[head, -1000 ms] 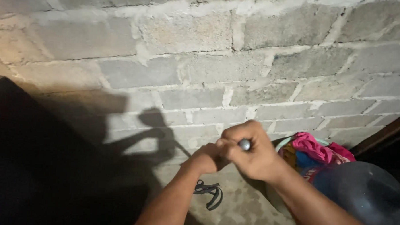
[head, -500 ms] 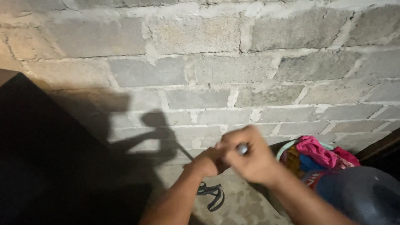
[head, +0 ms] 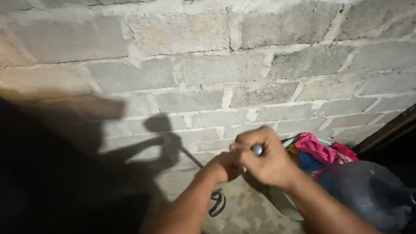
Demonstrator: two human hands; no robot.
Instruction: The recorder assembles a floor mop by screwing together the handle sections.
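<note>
Both of my hands are held together in front of a grey block wall [head: 210,61]. My right hand [head: 266,158] is closed around a small object with a rounded metal end [head: 258,149] showing between the fingers. My left hand [head: 222,166] is a fist pressed against the right hand; what it grips is hidden. A thin dark line [head: 192,158] runs from my hands up to the left along the wall. A dark strap or cord loop [head: 216,202] lies on the ground below my left wrist.
A pale basin [head: 283,205] with pink and blue cloth [head: 320,148] stands at the right by the wall. A large dark rounded jug [head: 376,192] sits in front of it. A dark wooden frame [head: 392,125] leans at the far right. Deep shadow fills the left side.
My hands have stayed locked together at about the same place. The view has shifted slightly, and the shadow of my arms on the wall has moved a little.
</note>
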